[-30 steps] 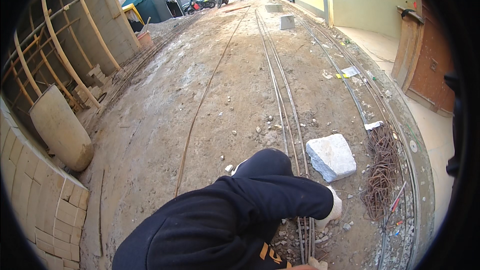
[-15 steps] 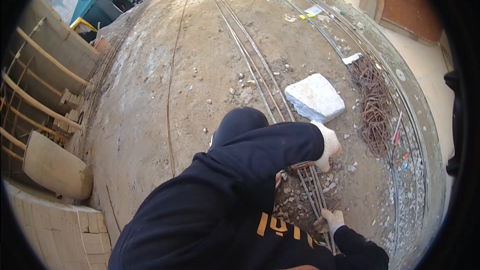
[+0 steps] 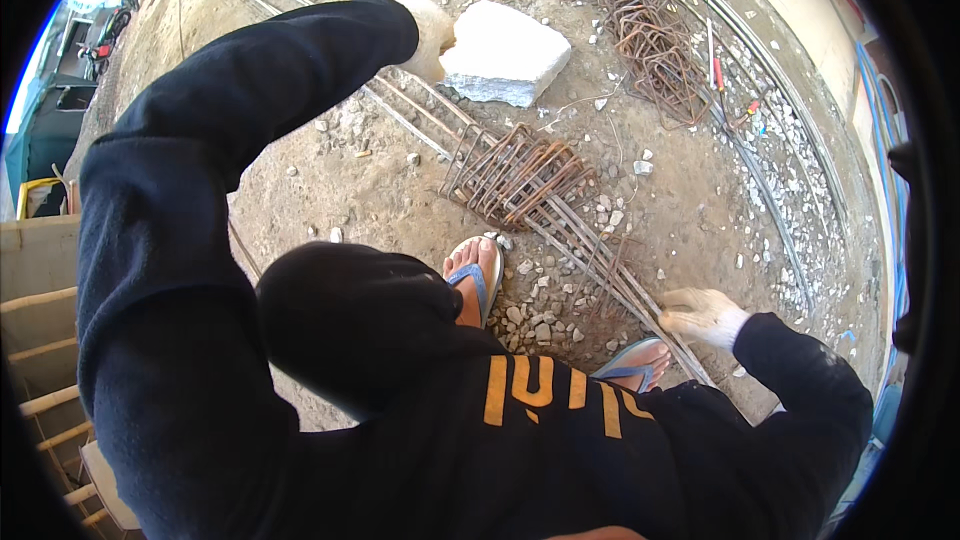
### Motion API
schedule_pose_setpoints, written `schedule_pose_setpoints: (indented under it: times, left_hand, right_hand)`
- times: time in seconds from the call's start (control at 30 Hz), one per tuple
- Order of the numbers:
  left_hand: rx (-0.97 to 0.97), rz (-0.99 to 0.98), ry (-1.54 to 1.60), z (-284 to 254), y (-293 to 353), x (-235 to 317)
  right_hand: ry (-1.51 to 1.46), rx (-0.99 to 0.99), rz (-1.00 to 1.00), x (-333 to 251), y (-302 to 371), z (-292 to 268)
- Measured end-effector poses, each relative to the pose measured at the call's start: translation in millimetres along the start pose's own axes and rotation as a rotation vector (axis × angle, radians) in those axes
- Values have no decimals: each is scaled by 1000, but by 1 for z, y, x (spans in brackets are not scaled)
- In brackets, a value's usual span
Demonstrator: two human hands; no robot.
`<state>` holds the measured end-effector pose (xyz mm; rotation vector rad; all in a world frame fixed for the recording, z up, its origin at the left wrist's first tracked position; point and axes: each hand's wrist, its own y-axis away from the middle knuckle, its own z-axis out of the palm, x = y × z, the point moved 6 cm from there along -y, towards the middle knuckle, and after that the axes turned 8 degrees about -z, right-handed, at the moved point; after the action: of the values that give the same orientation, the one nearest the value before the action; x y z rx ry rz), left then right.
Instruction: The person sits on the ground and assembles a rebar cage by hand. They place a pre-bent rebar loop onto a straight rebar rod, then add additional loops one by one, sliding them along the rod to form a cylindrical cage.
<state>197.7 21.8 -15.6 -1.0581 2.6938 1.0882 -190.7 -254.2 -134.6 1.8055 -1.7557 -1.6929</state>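
Long steel reinforcing bars (image 3: 600, 270) run diagonally over the ground past my feet. A cluster of rusty square stirrups (image 3: 515, 180) sits around them. My gloved left hand (image 3: 428, 38) is stretched far forward, over the bars and against the near-left side of a white stone block (image 3: 508, 52). Its fingers are hidden, so its grip does not show. At the bars' near end is my gloved right hand (image 3: 703, 315), fingers reaching out over the bars, slightly blurred, apparently gripping nothing. A few thin rusty stirrups (image 3: 612, 280) lie near it on the bars.
A tangled heap of rusty bent stirrups (image 3: 640, 25) lies at the far right. Beside it is a red-handled tool (image 3: 717, 73). Loose gravel (image 3: 540, 315) surrounds my sandalled feet. Bamboo poles (image 3: 45, 400) stand at the left, and blue hoses or cables (image 3: 880, 110) hang at the right.
My view has swung down and right. My left arm now reaches farther forward along the bars, beyond the stirrup cluster. My right hand has loosened from its closed hold at the bars.
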Motion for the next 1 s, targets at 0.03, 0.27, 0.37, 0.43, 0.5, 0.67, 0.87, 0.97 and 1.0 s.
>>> schedule_pose_setpoints:
  times: [0.03,0.27,0.37,0.43,0.5,0.67,0.87,0.97,1.0]
  left_hand:
    - [-58,-24,-132,18,-13,-5]
    - [204,-179,688,153,-50,5]
    - [290,-230,951,203,-36,20]
    - [265,-327,1015,230,-24,33]
    - [318,-341,1085,240,-13,49]
    - [469,-334,917,242,-5,78]
    - [281,-332,1390,261,-19,59]
    - [249,-259,1361,264,-28,47]
    - [236,-205,1338,263,-34,44]
  right_hand:
    - [76,42,-33,-3,19,-8]
    - [-228,257,274,16,57,45]
    - [-853,72,360,15,43,90]
    - [-770,42,271,7,39,91]
    - [-493,58,219,1,37,76]
    - [282,257,-239,-52,-9,6]
    - [668,628,-860,-168,-179,-61]
    - [761,574,-741,-199,-249,-49]
    - [807,565,-695,-204,-261,-43]
